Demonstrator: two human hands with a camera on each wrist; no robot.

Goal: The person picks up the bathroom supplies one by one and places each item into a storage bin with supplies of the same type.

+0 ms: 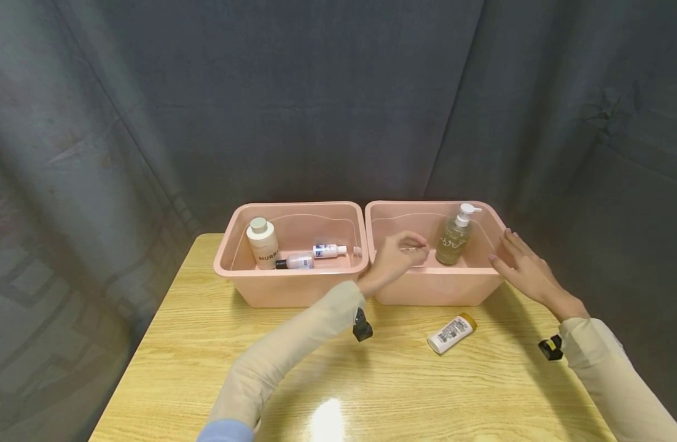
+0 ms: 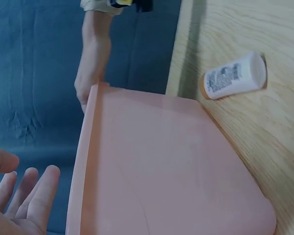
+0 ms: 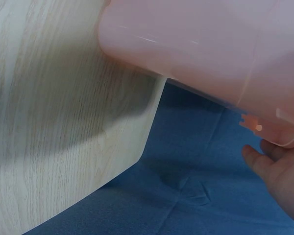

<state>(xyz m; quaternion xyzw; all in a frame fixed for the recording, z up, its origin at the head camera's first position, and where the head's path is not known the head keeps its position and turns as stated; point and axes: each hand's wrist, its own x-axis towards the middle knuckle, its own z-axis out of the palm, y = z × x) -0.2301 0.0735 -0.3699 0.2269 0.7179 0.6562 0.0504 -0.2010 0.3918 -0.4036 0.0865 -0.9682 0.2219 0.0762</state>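
From the head camera, our left hand (image 1: 396, 258) hovers loosely curled over the right bin (image 1: 435, 288), holding nothing we can make out; the pump bottle (image 1: 456, 236) stands upright at its 3 o'clock. Our right hand (image 1: 523, 267), fingers straight, rests against the bin's right wall.

From the left wrist, open fingers (image 2: 24, 196) show, empty.

From the right wrist, the palm (image 3: 279, 171) meets the bin rim.

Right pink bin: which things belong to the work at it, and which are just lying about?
In hand: right pink bin, left hand above it, right hand at its rim, pump bottle inside.
Lying about: left pink bin, tall white bottle and two small bottles in it, yellow-capped bottle on the table.
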